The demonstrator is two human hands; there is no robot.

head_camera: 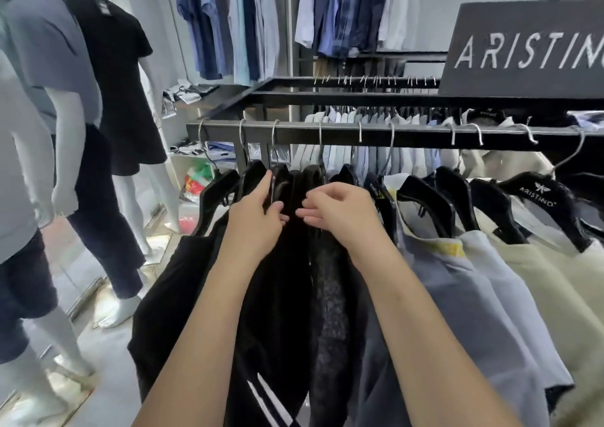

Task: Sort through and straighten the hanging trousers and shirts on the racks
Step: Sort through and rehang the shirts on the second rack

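Rail runs left to right, garments hanging below it on hangers. Left hand holds a hanger near the rail's left end, right hand just beside. More shirts behind. Sign above right. Mannequins left.

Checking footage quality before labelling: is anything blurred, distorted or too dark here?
Head view: the left hand, right hand and dark metal rail are fairly sharp; the grey-shirted mannequin at the left edge is smeared and stretched; the black hanging garments lose their folds in darkness.
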